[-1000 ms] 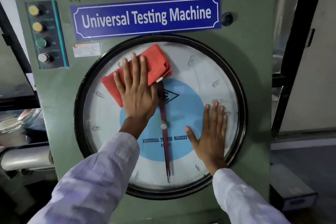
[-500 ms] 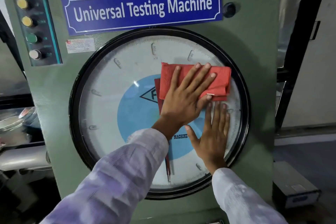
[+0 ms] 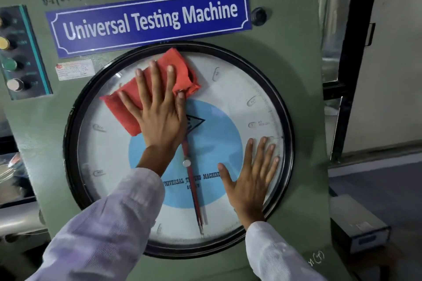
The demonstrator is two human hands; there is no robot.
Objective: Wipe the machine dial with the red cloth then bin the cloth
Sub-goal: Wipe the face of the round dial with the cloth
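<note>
The machine dial (image 3: 239,89) is a large round white face with a blue centre, a black rim and a red pointer (image 3: 194,194) hanging down. A folded red cloth (image 3: 123,107) lies flat against its upper left part, reaching the top rim. My left hand (image 3: 159,116) is spread on the cloth and presses it to the glass. Lower right on the dial, my right hand (image 3: 251,180) rests flat with fingers apart and nothing in it. No bin is in view.
The green machine front carries a blue "Universal Testing Machine" sign (image 3: 148,20), a black knob (image 3: 258,16) and a button panel (image 3: 20,52) at the left edge. A grey box (image 3: 358,223) sits on the floor at right, beside a black door frame (image 3: 351,52).
My left hand has swept the red cloth from the dial's right side back to the upper left, near the top rim. My right hand has stayed flat at the lower right.
</note>
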